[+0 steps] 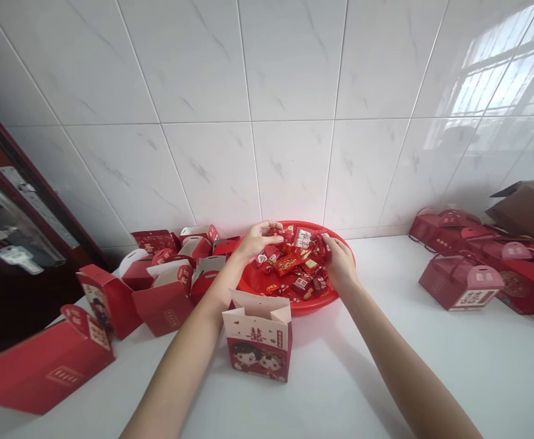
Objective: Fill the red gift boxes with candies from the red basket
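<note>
Wrapped sweets (289, 263) in red packets lie heaped in a red plastic basket (267, 286) against the wall. Over the left part of the heap is my left hand (263, 240), its thumb and fingers apart; red packets show at the fingertips, but no firm hold is visible. At the basket's right side my right hand (341, 259) pinches a small red wrapped sweet (326, 242). Between my forearms stands an upright red and pink gift box (260, 341) with its top open, printed with two cartoon figures. Its back top edge overlaps the basket's front in view.
Several red gift boxes with open tops (163, 305) crowd the left side of the white table (340, 366). At the right are closed gift boxes (461, 283) with cord handles and a brown cardboard box (527, 213). A door with keys (19, 259) is at far left.
</note>
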`<state>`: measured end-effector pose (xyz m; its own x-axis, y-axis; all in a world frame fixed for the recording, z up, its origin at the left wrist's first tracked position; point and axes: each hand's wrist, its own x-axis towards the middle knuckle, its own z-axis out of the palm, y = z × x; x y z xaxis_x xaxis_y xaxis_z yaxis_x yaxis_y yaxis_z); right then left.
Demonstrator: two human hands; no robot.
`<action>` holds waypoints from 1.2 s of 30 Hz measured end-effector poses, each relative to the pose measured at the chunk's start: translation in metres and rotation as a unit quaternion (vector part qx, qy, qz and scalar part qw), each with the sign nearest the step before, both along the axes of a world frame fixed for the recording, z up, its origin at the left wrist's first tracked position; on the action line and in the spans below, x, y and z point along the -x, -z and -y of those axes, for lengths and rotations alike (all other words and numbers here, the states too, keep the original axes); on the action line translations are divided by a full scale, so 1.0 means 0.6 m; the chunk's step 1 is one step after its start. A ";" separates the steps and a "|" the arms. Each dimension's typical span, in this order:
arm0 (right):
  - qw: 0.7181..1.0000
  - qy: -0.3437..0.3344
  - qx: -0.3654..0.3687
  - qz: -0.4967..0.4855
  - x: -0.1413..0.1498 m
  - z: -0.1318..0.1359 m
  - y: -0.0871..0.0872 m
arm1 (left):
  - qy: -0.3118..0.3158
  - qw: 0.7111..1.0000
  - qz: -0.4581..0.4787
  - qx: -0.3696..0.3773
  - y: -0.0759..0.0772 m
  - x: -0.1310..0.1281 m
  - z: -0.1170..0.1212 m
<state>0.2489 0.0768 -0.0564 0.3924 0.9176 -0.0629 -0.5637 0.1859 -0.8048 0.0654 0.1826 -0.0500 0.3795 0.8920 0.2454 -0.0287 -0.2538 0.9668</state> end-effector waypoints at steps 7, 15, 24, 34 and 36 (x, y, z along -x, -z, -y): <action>1.000 -0.008 0.003 0.012 -0.001 0.000 0.001 | 0.036 0.999 -0.014 0.022 -0.005 0.004 0.035; 0.999 -0.030 0.006 0.031 0.000 0.002 -0.001 | 0.030 0.998 -0.046 -0.015 -0.008 0.004 0.056; 0.995 -0.064 0.008 0.071 -0.002 0.002 0.003 | 0.017 0.999 -0.026 -0.011 -0.007 0.008 0.057; 0.988 -0.128 0.003 0.089 -0.006 0.002 0.008 | 0.040 0.999 -0.010 0.019 0.006 0.008 0.040; 0.985 -0.143 -0.002 0.091 -0.005 0.004 0.008 | 0.048 0.998 -0.010 0.027 0.006 0.008 0.040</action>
<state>0.2521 0.0745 -0.0612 0.1211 0.9926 -0.0112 -0.4407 0.0436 -0.8966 0.0605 0.1587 -0.0534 0.4689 0.8629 0.1885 -0.0303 -0.1976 0.9798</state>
